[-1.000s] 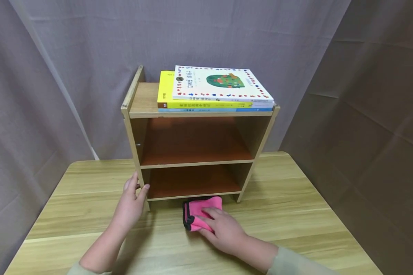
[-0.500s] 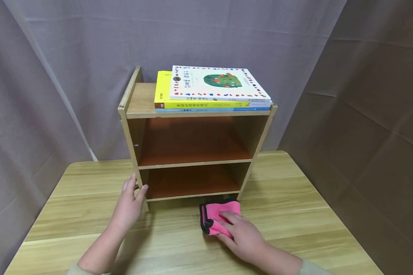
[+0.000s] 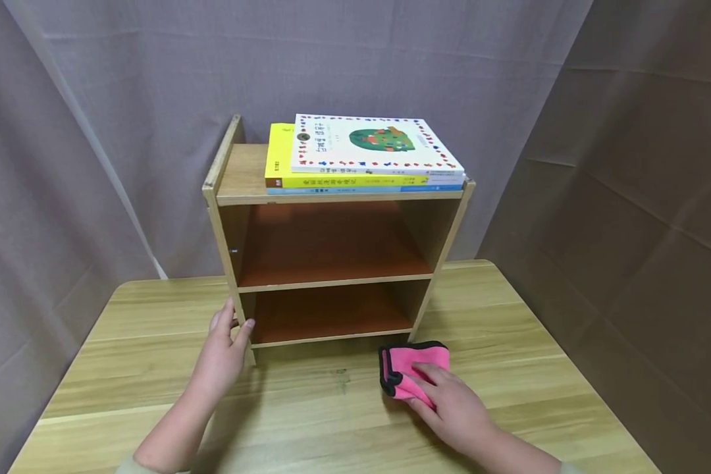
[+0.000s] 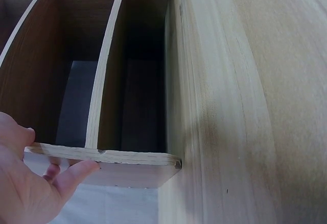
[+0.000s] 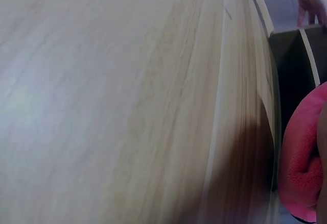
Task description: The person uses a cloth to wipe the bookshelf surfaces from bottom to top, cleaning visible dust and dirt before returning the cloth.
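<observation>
A small wooden bookshelf (image 3: 332,287) stands on the table. My left hand (image 3: 222,349) grips the front edge of its left side panel low down, thumb on one side and fingers on the other; in the left wrist view, the hand (image 4: 30,183) is at the panel edge. My right hand (image 3: 453,405) holds a folded pink cloth (image 3: 405,362) with black trim down at the tabletop, just in front of the bookshelf's right foot. Part of the pink cloth (image 5: 301,157) shows at the right of the right wrist view.
Several books (image 3: 373,148) lie stacked on the bookshelf's top, a white-covered one uppermost. A small dark smudge (image 3: 340,378) marks the wooden table (image 3: 308,428) in front of the bookshelf. Grey curtains (image 3: 355,59) hang behind and at the sides.
My right hand has slid the pink cloth to the right along the table, from the middle of the bookshelf's front to its right foot. The left hand keeps its grip on the panel.
</observation>
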The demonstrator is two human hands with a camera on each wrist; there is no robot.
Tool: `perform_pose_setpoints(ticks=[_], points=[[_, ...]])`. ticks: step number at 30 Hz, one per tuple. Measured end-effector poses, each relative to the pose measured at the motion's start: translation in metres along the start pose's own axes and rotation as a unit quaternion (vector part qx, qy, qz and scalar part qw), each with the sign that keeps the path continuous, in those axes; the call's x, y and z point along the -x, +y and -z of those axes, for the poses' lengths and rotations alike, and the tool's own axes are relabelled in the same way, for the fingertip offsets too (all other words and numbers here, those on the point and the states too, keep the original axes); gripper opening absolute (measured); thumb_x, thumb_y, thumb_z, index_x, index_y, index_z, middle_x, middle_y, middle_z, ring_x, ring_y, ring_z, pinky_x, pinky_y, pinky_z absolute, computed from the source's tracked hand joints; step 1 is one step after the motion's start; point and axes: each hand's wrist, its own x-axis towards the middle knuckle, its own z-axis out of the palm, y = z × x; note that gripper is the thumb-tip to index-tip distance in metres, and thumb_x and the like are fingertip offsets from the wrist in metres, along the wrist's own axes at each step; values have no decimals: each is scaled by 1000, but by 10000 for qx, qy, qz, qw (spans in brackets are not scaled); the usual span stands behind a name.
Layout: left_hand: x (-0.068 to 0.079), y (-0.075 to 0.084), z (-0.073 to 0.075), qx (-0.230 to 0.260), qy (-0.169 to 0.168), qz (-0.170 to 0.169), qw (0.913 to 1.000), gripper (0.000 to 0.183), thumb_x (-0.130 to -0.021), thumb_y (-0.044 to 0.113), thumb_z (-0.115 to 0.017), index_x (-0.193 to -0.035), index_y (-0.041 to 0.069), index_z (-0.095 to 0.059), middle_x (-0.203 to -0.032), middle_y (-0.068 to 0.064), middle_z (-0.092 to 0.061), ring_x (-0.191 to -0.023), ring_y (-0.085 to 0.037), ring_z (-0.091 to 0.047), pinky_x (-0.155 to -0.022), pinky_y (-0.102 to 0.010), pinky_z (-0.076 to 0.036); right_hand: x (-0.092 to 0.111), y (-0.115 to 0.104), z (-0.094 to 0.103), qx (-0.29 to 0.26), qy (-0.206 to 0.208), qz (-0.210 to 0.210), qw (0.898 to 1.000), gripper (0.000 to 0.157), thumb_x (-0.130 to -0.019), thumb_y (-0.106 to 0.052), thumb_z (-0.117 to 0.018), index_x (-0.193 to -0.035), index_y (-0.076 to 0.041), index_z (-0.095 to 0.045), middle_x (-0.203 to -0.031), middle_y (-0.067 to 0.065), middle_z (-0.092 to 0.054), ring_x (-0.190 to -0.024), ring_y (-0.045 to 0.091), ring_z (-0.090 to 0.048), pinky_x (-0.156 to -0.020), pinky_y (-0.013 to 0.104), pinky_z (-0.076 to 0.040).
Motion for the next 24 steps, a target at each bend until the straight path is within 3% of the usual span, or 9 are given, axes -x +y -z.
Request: perform_pose_setpoints(ticks=[16,24], points=[[0,0,-1,12,30,-63,10000,72,-106,38,-44,-160,16,-2,-161,-15,-18,-141,-39,-32,-110,-57,-33,19,35,12,40,161,-572,9982,43,-91,-34,-72,-123,-5,-70,-129,7,-62,-117,31,-60,-95,50,-49],[1,0,0,25,32,-31,10000,71,-106,35,-44,-160,15,-2,-161,-15,-18,-141,-38,-32,-110,-58,-33,16,46,16,-487,111,-1061,9931,34,-97,-29,-65,-125,-9,-69,-129,11,-62,-117,35,-60,-97,54,-47]])
